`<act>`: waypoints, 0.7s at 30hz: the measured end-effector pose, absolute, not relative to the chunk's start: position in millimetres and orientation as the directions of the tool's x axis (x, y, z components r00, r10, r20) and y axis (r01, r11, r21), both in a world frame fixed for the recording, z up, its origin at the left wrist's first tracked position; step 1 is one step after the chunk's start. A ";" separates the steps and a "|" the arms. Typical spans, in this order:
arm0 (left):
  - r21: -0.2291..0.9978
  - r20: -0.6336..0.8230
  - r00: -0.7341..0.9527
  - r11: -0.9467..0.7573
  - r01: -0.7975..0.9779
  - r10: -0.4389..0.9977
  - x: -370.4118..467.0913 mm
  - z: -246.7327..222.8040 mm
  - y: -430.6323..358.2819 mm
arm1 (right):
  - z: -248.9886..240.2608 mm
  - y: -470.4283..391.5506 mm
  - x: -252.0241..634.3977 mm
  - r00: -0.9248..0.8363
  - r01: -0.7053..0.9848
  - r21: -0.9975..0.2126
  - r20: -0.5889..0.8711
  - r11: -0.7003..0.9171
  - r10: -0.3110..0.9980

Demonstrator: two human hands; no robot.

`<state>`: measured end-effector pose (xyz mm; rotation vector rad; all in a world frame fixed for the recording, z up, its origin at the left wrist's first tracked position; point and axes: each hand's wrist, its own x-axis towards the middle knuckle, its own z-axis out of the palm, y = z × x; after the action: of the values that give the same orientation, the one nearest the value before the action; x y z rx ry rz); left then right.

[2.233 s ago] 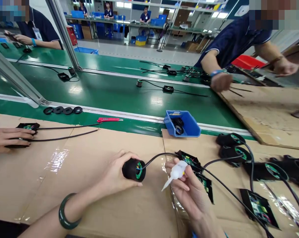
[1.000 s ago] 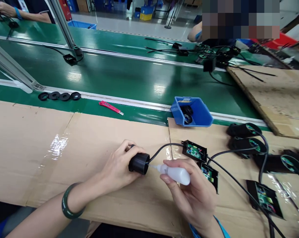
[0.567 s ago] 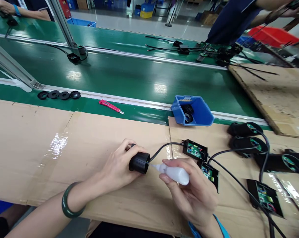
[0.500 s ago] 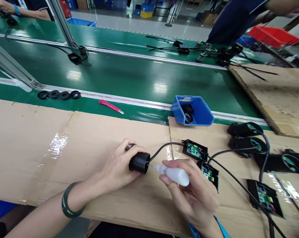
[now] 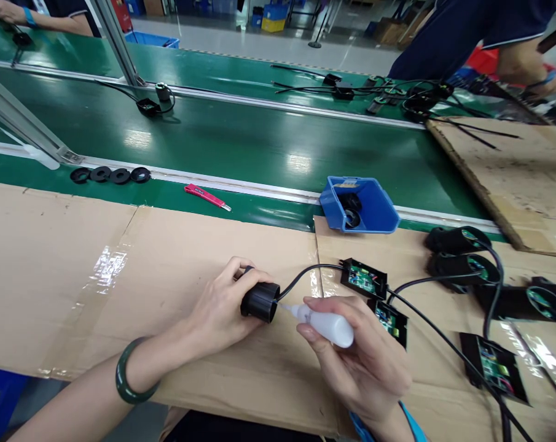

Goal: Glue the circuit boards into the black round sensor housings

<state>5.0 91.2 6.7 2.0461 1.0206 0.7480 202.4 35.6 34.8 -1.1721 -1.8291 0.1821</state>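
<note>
My left hand is wrapped round a black cylindrical housing lying on its side above the cardboard. A black cable runs from the housing's open right end to a black box with a green circuit board. Between the thumb and fingers of my right hand is a white squeeze bottle, its thin tip pointing left at the housing's open rim. Whether the tip touches the rim cannot be made out. A second open box with a circuit board is partly hidden behind my right hand.
A blue bin with black rings stands beyond the cardboard. A red cutter and several black rings lie to its left. Black housings and cables occupy the right. A person's arm is at upper right.
The black box and small cylinder on the green belt have shifted right. The person's arm at the upper right has moved lower. My hands have barely moved.
</note>
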 end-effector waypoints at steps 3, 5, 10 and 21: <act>0.805 0.171 0.516 -0.421 0.418 0.839 4.5 6.6 91.0 | 35.1 33.1 202.0 -0.107 0.633 -0.568 0.608 0.525 0.787; 0.804 0.169 0.517 -0.420 0.420 0.839 4.1 6.3 90.9 | 35.7 32.0 201.5 -0.088 0.627 -0.591 0.594 0.508 0.800; 0.799 0.162 0.520 -0.421 0.430 0.839 3.8 5.9 91.5 | 35.5 32.4 201.0 -0.032 0.600 -0.645 0.572 0.474 0.819; 0.807 0.165 0.510 -0.412 0.422 0.844 4.8 8.5 91.2 | 30.0 29.6 202.6 -0.020 0.586 -0.672 0.547 0.453 0.837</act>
<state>4.8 91.2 8.5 2.0296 1.0330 0.7453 202.6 29.6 30.0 -1.2338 -1.7111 0.3160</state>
